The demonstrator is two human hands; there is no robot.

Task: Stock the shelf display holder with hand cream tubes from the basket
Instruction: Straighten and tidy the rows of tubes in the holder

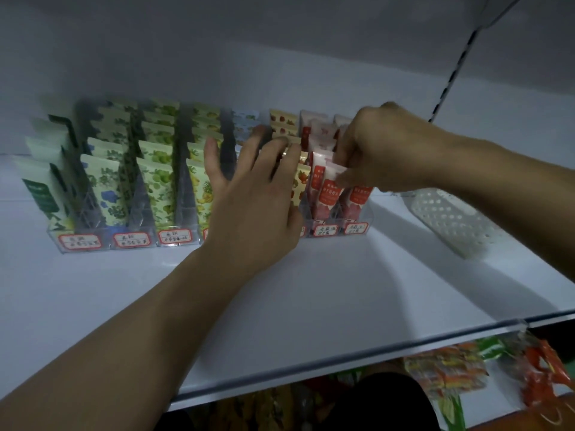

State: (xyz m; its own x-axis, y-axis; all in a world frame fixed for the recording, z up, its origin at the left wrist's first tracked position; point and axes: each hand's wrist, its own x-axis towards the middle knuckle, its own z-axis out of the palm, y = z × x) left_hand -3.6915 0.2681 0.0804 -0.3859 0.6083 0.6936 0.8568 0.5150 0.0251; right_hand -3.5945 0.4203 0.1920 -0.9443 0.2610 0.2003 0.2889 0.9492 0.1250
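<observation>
Head view, nearest me first: below the front lip of the white shelf [326,293] I see bright snack packets [448,374] on the level underneath, blurred and hard to read. My left forearm comes in from the lower left and runs diagonally up across the shelf. The left hand [258,200] is spread, back toward me, fingers straight and fanned, holding nothing; its fingertips lie against the tubes in the middle columns of the clear display holder [102,241], covering the strawberry-printed tubes [300,181] there. My right forearm enters from the right edge, level, passing over the white perforated basket [451,222], which sits on the shelf just to the right of the holder. I cannot see inside the basket from here. The right hand [382,147] is curled, knuckles up, and its fingers pinch the top of a pink-and-red hand cream tube [333,178] standing in the second column from the right end of the holder. That tube is upright, leaning back slightly, touching its neighbours on both sides. Farther left the holder's columns carry green leaf, blue flower, green fruit and yellow fruit tubes [158,181], in stepped rows rising toward the back wall. Red-bordered handwritten labels [132,239] sit along the holder's front edge. At the far upper right a slotted shelf upright [457,66] runs up the wall.
</observation>
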